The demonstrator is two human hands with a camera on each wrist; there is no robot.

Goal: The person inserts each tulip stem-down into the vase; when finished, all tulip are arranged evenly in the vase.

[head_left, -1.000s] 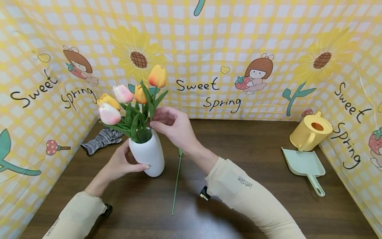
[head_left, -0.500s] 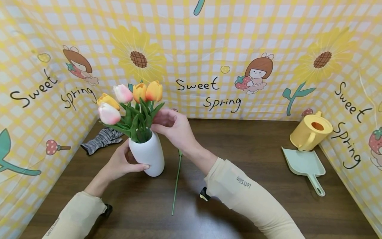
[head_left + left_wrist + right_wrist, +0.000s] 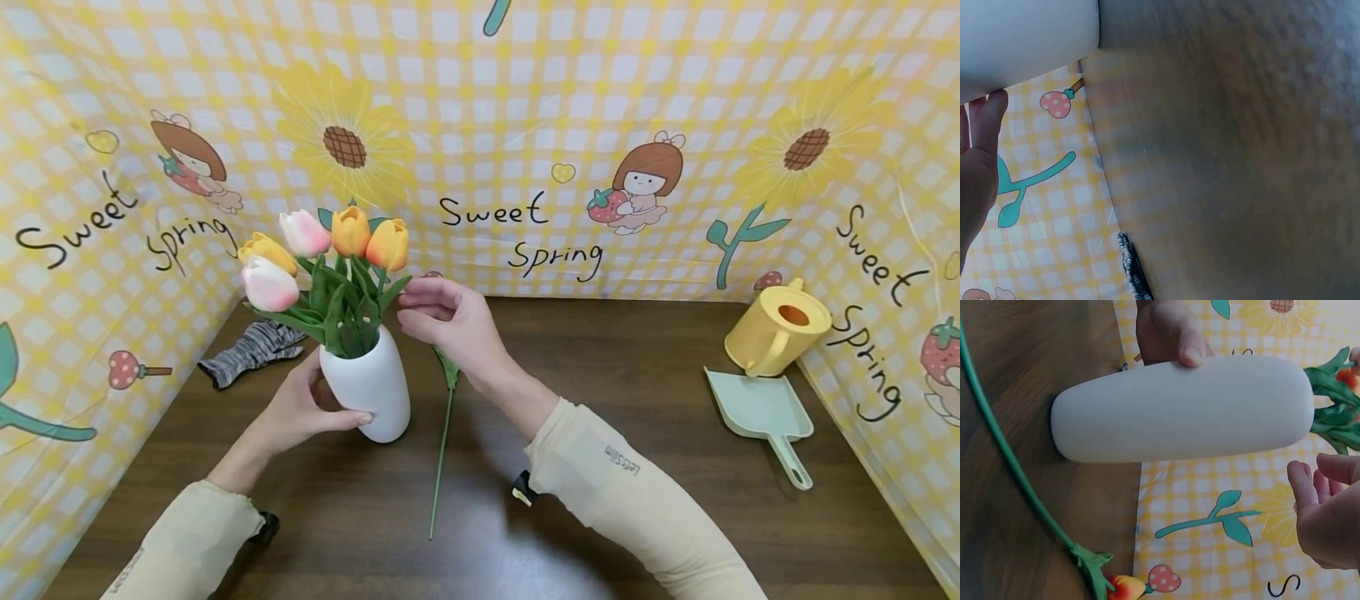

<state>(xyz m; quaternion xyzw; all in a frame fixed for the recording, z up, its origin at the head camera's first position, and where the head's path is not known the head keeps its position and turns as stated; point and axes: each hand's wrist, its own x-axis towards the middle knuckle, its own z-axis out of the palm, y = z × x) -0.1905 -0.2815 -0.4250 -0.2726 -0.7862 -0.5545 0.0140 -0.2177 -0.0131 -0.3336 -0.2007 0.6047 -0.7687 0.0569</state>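
Observation:
My left hand [image 3: 288, 408] grips a white vase [image 3: 372, 392] standing on the table, thumb across its front and the other fingers behind. Several artificial tulips rise from its mouth, among them a pink-white tulip [image 3: 271, 283] at the left and an orange tulip [image 3: 388, 245] at the right. Beside the flowers is my right hand [image 3: 461, 329], its fingers loosely bent. In the right wrist view nothing lies between those fingers, apart from the leaves [image 3: 1335, 425]. Another orange tulip [image 3: 1124, 587] lies on the table, its green stem [image 3: 442, 458] pointing toward me.
A grey knitted glove [image 3: 251, 354] lies behind the vase at the left. Far right, a yellow watering can [image 3: 765, 337] stands behind a pale green dustpan [image 3: 765, 408]. Checked cloth [image 3: 480, 133] walls the brown table [image 3: 600, 375] at the back and both sides.
The right-hand orange tulip has sunk lower into the vase, level with the others. My right hand has let go of it and drawn slightly right. The left hand keeps its hold.

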